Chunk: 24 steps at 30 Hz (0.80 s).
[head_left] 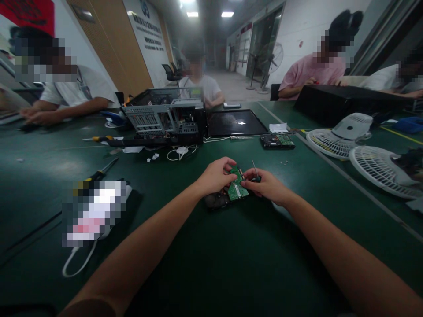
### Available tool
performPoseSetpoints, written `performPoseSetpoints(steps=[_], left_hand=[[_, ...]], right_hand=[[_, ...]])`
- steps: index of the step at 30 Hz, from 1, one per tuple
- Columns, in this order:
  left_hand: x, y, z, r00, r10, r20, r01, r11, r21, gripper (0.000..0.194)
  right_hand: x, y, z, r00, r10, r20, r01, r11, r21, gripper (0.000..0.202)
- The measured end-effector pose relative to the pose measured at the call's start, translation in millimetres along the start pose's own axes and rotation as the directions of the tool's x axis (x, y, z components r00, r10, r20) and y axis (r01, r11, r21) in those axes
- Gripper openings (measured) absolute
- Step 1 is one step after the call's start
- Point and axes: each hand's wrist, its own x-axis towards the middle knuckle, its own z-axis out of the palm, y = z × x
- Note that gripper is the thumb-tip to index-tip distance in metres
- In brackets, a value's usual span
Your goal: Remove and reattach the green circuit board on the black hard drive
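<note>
A green circuit board (238, 193) sits tilted over a dark hard drive (216, 201) on the table in front of me. My left hand (218, 176) is closed on the board's left side, thumb on its face. At the board's right edge, the thumb and fingertips of my right hand (264, 187) come together. A small screwdriver (254, 168) is tucked in that same hand, its thin shaft pointing up. Whether the right fingertips grip the board or only touch it, I cannot tell. Part of the drive is hidden under the board and my left hand.
An opened computer case (165, 116) stands ahead, beside a flat black panel (234, 122). Another hard drive (277, 141) lies to its right. White fan parts (330, 143) are at the right. A screwdriver (99, 174) and a phone with a white cable (79, 266) lie left. Several people sit around the table.
</note>
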Motion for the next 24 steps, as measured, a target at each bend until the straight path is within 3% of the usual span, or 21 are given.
performPoseSetpoints(steps=[14, 24], left_hand=[[-0.9, 2.0, -1.1, 0.991, 0.134, 0.003, -0.131, 0.965, 0.226, 0.042], [0.5, 1.5, -10.1, 0.985, 0.142, 0.093, -0.168, 0.903, 0.396, 0.035]], right_hand=[[-0.9, -0.4, -0.2, 1.0, -0.006, -0.029, 0.004, 0.997, -0.075, 0.043], [2.4, 2.4, -4.6, 0.998, 0.041, -0.039, -0.045, 0.992, -0.114, 0.039]])
